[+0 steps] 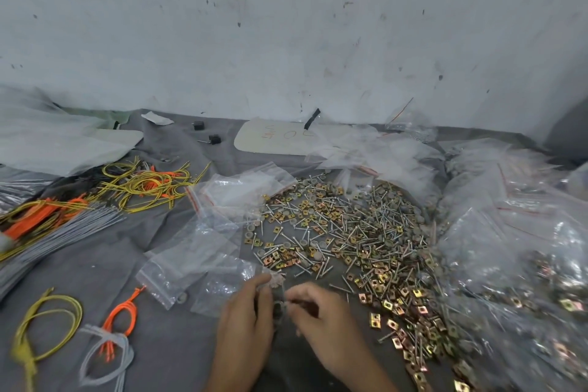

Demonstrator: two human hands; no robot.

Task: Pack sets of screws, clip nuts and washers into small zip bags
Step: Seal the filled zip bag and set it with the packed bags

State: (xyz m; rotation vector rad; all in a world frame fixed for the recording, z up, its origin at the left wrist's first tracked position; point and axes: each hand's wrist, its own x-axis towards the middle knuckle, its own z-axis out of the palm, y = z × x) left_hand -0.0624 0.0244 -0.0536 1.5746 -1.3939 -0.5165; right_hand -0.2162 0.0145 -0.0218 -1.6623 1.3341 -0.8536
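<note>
A wide heap of screws, gold clip nuts and grey washers (pixel 356 232) spreads over the grey cloth at centre right. Empty small zip bags (pixel 203 251) with red seal strips lie left of the heap. My left hand (pixel 245 325) and my right hand (pixel 318 315) meet at the bottom centre and together pinch a small clear zip bag (pixel 276 296) between their fingertips. Blur hides what is inside the bag.
Large clear bags of packed sets (pixel 509 232) pile up at the right. Yellow, orange and grey wire bundles (pixel 95 200) lie at the left, with tied loops (pixel 108 337) near the front. A white card (pixel 286 140) and two black blocks (pixel 206 132) sit by the wall.
</note>
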